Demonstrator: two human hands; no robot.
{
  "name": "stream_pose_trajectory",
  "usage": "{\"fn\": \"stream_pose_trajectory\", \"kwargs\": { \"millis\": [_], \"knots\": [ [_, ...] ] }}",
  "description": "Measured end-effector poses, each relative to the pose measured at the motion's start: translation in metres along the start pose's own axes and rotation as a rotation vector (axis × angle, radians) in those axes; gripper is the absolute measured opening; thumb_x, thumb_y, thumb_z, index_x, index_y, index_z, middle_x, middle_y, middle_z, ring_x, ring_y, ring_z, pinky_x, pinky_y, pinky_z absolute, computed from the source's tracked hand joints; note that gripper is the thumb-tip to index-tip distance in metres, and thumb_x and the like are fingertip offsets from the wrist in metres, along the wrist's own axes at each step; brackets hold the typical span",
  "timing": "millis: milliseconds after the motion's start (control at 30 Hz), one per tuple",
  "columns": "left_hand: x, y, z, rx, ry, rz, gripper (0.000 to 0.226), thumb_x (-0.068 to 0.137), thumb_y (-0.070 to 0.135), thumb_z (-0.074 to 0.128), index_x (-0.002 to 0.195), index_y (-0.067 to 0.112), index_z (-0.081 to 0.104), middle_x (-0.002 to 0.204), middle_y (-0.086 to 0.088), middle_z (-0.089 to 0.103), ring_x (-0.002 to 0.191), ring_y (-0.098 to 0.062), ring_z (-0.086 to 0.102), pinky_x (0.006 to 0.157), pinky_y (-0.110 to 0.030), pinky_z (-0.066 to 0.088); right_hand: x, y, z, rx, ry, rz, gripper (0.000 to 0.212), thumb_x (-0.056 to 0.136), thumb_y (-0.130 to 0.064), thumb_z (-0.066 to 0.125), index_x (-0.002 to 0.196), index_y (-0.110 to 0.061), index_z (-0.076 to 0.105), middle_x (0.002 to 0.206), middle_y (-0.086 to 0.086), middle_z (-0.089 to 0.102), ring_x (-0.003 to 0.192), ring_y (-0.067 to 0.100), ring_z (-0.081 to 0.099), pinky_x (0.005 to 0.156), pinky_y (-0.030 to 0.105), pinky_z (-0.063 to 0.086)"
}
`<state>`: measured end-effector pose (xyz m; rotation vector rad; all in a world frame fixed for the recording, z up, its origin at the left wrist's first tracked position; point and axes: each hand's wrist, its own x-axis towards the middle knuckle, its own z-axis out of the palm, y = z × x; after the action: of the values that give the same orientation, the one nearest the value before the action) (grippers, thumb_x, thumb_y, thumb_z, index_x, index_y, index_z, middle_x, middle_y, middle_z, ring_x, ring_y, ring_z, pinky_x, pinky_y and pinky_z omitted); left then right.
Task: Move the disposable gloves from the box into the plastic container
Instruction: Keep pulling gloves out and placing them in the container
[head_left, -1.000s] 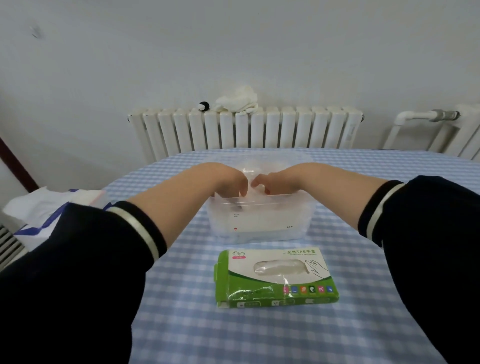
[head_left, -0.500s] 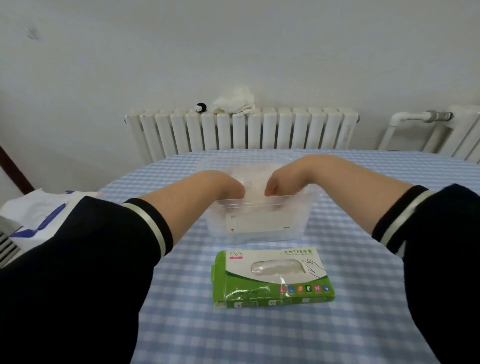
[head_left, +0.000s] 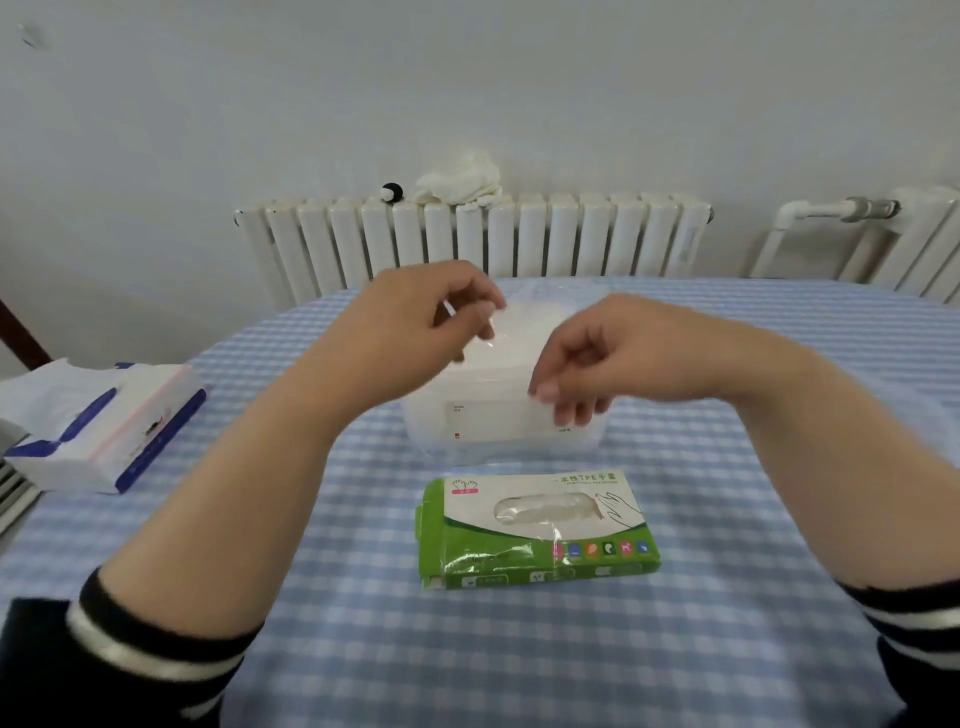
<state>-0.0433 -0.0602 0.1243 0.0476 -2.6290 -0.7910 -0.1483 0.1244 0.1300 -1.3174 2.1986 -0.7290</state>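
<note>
The left hand (head_left: 415, 332) is up above the plastic container (head_left: 498, 410), with its fingers curled in. A thin clear bit shows by its fingertips (head_left: 485, 312), but the picture is blurry there, so I cannot tell if the hand pinches it. The right hand (head_left: 602, 358) is up in front of the container too, with fingers curled down. I cannot tell if it holds anything either. The two hands are near each other but not touching.

The container sits on the table (head_left: 727, 519) under a blue and white check cloth. It looks full of something white. The green and white glove box (head_left: 535, 535) lies flat just in front of it, closer to the person, with clear gloves (head_left: 545, 512) showing in its top hole.

A white and blue tissue pack (head_left: 98, 426) lies at the left edge of the table. A white radiator (head_left: 478, 239) stands behind, with a white cloth (head_left: 460, 184) on top
</note>
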Motion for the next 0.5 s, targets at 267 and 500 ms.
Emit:
{"fn": "stream_pose_trajectory", "kwargs": {
  "millis": [267, 500],
  "knots": [
    [-0.047, -0.011, 0.047, 0.326, -0.602, -0.117, 0.058, 0.078, 0.061, 0.068, 0.126, 0.037, 0.047, 0.127, 0.022, 0.052, 0.111, -0.003, 0.053, 0.093, -0.029, 0.046, 0.007, 0.037, 0.073, -0.346, -0.194, 0.020, 0.031, 0.084, -0.034, 0.072, 0.112, -0.039, 0.060, 0.124, -0.018, 0.050, 0.113, 0.007, 0.050, 0.098, 0.030, 0.040],
    [-0.061, -0.027, 0.082, 0.530, -0.680, -0.024, 0.076, 0.075, 0.061, 0.071, 0.135, 0.027, 0.039, 0.135, 0.010, 0.045, 0.122, -0.012, 0.038, 0.093, -0.032, 0.042, 0.014, 0.061, 0.091, -0.330, -0.168, -0.069, 0.034, 0.094, -0.019, 0.061, 0.119, -0.041, 0.065, 0.134, -0.016, 0.048, 0.121, 0.006, 0.042, 0.105, 0.029, 0.035]
  ]
}}
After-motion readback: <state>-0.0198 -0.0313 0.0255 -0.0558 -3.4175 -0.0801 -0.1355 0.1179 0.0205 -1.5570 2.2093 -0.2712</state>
